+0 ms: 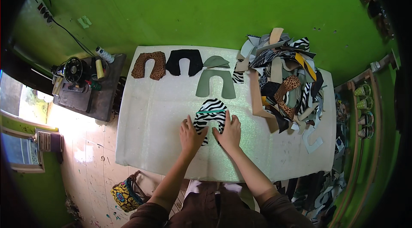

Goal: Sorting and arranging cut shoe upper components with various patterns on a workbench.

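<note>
Black-and-white zebra-striped arch-shaped piece [210, 104]: we find it near the middle of the pale, glittery-covered table [146, 120], between the left hand [191, 135] and the right hand [231, 132], a thin green strip [213, 111] crossing it. Fingers and thumbs hide parts of its sides and lower ends, so we cannot tell whether either grip pinches it or merely rests there. Just beyond lies a sage-green arch-shaped piece [204, 84]. Rightward, we see a brown cardboard box [257, 95] largely buried under tangled, multicoloured offcuts [285, 63], many overlapping beyond our sorting.
</note>
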Tool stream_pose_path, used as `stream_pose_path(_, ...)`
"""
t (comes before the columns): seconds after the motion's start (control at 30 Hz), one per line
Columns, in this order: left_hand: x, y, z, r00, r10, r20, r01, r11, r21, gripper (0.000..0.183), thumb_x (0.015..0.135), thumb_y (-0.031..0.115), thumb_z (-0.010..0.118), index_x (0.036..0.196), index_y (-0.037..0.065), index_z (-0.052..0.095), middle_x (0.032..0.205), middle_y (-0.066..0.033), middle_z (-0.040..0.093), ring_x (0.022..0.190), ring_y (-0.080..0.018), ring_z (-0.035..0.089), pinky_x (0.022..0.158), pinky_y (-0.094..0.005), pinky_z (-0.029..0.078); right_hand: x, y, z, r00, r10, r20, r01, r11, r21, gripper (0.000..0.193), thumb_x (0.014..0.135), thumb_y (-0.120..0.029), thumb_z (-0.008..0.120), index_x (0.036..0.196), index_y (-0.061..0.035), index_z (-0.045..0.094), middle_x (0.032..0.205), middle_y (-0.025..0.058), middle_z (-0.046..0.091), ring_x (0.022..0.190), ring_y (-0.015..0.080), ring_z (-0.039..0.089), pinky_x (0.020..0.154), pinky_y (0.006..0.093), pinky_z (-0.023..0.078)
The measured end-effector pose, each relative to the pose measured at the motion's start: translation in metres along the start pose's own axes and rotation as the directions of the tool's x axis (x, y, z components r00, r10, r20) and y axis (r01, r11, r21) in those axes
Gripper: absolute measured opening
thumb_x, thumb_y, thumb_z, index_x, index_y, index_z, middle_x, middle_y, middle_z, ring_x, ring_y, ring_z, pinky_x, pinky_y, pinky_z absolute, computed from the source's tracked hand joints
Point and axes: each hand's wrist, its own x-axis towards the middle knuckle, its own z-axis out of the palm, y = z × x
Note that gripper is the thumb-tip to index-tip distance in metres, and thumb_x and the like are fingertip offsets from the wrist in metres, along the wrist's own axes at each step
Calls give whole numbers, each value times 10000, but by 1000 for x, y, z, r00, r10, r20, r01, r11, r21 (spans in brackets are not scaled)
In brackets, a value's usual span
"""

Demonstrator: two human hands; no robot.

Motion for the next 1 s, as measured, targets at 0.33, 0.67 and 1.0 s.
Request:
stream_pose_path(0.33,-3,1,7,981,115,156,-119,993,12,647,665,238,660,1228,36,413,1076,-151,466,987,-308,463,832,-391,408,-8,5,-2,968,131,213,-151,986,77,615,686,-217,663,1220,-29,422,1068,151,423,991,309,442,837,381,421)
stream_pose_path(0.67,35,10,8,791,571,221,-603,789,120,558,679,221,645,1185,55,478,1117,-71,523,1084,-223,448,896,-355,350,20,-1,-6,936,-346,59,350,935,-62,535,666,-194,661,1157,-63,492,1112,89,498,1062,281,428,888,386,349)
stream_pose_path(1.0,39,5,24,744,606,282,-667,698,259,348,686,221,624,984,51,567,927,-42,545,917,-191,489,817,-336,369,32,13,-4,897,-388,213,410,909,-73,353,665,-170,643,994,-59,580,966,68,518,945,231,468,819,340,374)
